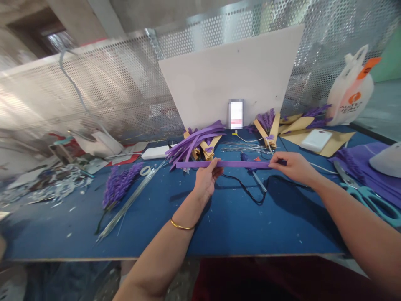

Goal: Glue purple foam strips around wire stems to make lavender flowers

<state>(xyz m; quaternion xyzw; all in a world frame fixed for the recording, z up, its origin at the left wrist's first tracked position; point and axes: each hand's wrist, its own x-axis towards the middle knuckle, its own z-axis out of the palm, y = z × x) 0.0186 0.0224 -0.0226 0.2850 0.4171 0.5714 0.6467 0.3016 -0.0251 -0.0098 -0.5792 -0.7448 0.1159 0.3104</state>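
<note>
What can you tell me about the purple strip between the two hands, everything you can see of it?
The purple strip is long, narrow and flat, with straight edges and a plain, matte look, perhaps felt or foam. It runs nearly level and straight above the blue table. The left grip pinches it partway along, leaving a free length beyond; the right grip pinches its right end. Whether it touches the loose purple strips behind is unclear.

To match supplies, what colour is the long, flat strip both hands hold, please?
The strip is purple, seen best in the head view.
</note>
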